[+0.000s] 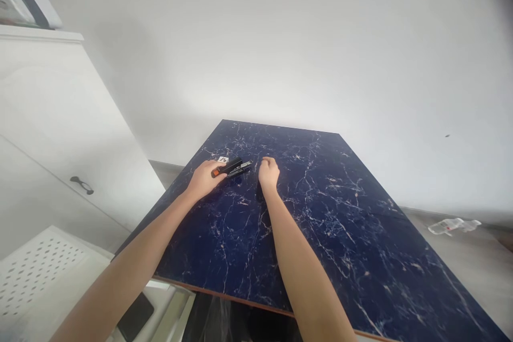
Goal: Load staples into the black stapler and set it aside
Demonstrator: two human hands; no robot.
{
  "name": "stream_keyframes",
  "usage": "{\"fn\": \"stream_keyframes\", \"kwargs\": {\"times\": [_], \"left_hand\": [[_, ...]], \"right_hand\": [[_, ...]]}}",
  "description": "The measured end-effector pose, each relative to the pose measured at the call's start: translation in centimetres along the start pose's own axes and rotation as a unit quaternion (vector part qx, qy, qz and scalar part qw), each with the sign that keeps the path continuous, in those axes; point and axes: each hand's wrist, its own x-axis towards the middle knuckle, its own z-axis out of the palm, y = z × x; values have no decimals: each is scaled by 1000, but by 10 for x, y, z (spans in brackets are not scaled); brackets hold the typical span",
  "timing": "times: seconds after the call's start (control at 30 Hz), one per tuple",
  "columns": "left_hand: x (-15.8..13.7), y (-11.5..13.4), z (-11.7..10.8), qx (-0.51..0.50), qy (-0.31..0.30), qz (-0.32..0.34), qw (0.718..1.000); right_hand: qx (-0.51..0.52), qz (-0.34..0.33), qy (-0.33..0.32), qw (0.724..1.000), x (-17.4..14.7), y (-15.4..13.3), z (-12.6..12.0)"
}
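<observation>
A black stapler [235,166] with an orange rear end lies on the dark blue marbled tabletop [340,214], near its far left part. My left hand [205,177] rests on the orange end of the stapler and grips it. My right hand [268,171] sits just right of the stapler's front tip, fingers curled in a loose fist, apparently holding nothing. A small white card or label [223,160] lies right behind the stapler.
A white cabinet [60,133] with a dark handle [82,185] stands at the left. A white perforated surface [36,272] and a dark phone-like object [135,316] lie below the table's near left corner. A crumpled plastic bottle [452,225] lies on the floor at right.
</observation>
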Motion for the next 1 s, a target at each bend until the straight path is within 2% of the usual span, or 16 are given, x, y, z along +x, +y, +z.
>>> {"fn": "stream_keyframes", "kwargs": {"times": [0.17,0.33,0.5,0.6,0.7,0.77,0.83,0.9,1.0], "left_hand": [[-1,-1,2,3,9,20,1000],[0,-2,4,6,16,26,1000],[0,3,6,15,22,31,999],[2,6,3,17,13,34,999],[4,3,-5,39,-1,31,999],[5,-2,-15,79,10,-15,997],[4,-8,-24,127,-3,-101,987],[3,-12,-32,157,-61,-173,970],[0,-13,-36,170,-131,-197,957]], "right_hand": [[-114,-37,-66,991,-5,-12,7],[-164,-61,-114,978,-1,-12,6],[-168,-121,-149,967,-16,-16,11],[-133,-152,-173,964,-21,-17,15],[-80,-144,-143,976,-17,-13,17],[-52,-140,-125,981,-14,-9,18],[-19,-150,-133,979,-13,-6,19],[-2,-167,-141,976,-13,-5,20],[-50,-161,-102,980,-14,-7,21]]}}
